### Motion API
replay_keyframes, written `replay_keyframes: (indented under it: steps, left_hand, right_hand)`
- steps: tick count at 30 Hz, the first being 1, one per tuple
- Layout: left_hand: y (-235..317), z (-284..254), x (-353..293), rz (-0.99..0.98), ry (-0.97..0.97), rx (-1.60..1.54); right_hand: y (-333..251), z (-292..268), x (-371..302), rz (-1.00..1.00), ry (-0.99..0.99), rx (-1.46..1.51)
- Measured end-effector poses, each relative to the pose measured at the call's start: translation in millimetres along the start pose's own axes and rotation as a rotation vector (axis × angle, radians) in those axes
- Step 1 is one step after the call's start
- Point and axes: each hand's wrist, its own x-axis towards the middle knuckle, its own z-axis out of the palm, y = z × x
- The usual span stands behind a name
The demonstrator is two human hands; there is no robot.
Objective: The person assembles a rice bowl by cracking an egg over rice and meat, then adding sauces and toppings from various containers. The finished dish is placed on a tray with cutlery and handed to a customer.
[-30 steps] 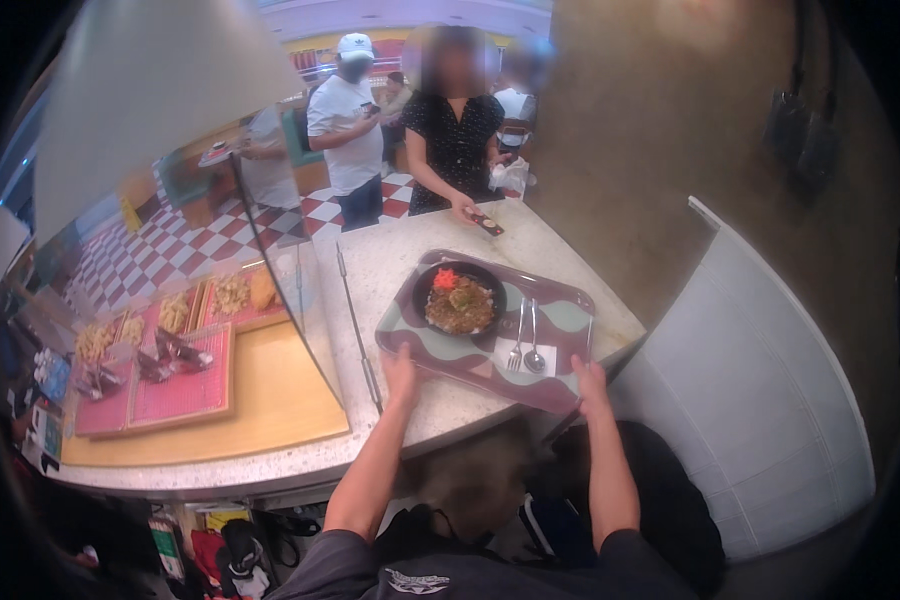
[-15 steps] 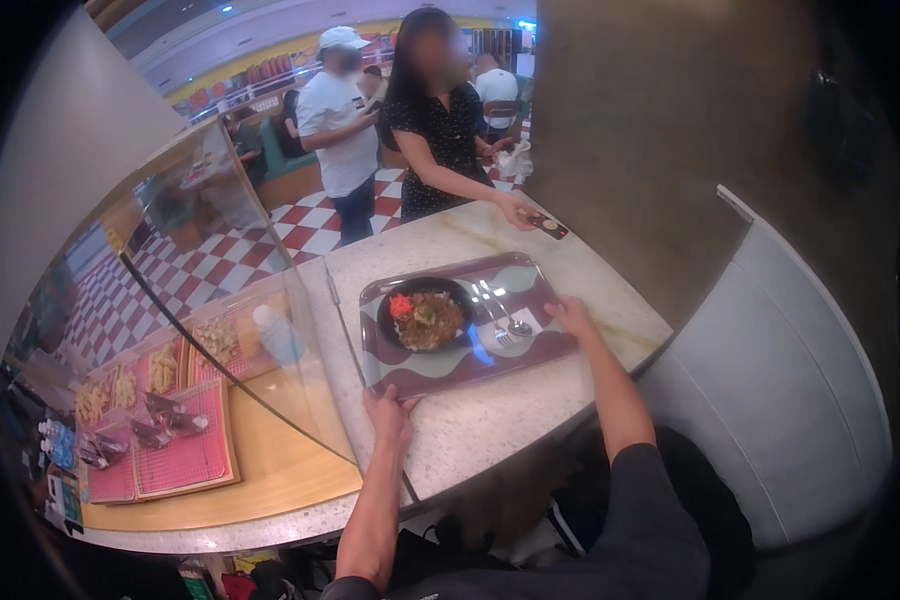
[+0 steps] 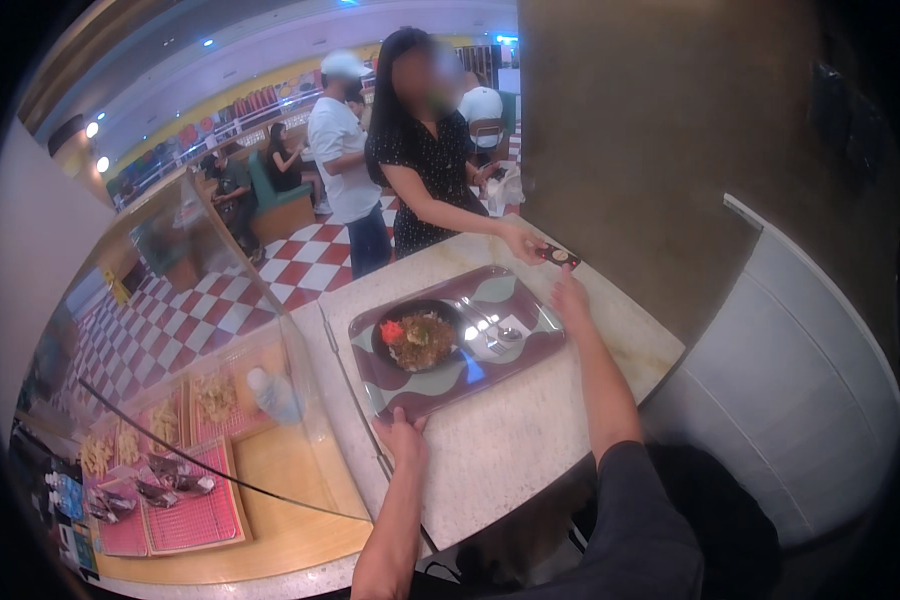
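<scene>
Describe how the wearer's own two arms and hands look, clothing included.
Both hands are bare: no gloves, and no rings or watch that I can make out. The left hand leads to a forearm uncovered as far as the frame shows. The right hand leads to a bare forearm ending in a dark grey sleeve near the elbow.

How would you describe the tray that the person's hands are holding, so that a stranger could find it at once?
Find the pale stone counter beside the curved glass case. On it lies a flat rectangular tray, maroon with pale wavy patches, gripped by the left hand at its near edge and the right hand at its far corner. It alone carries a dark bowl of food and cutlery.
</scene>
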Motion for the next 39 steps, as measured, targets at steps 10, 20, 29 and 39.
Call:
replay_keyframes:
  steps: [10, 20, 29, 39]
  left_hand:
    - [7.4, -8.3, 25.4, 0.032, -0.044, 0.238]
    - [18.9, -13.6, 19.4, 0.115, -0.036, 0.689]
    - [3.7, -24.2, 41.4, 0.183, -0.075, 0.521]
    - [18.1, -16.3, 5.5, -0.057, -0.155, 0.356]
  right_hand:
    - [-14.6, 18.2, 19.6, -0.175, 0.054, 0.278]
    - [-39.9, -8.9, -14.3, -0.139, 0.029, 0.302]
    - [-49.1, -57.1, -88.0, -0.094, -0.045, 0.383]
    - [-71.3, -156.9, -171.8, -0.052, -0.141, 0.242]
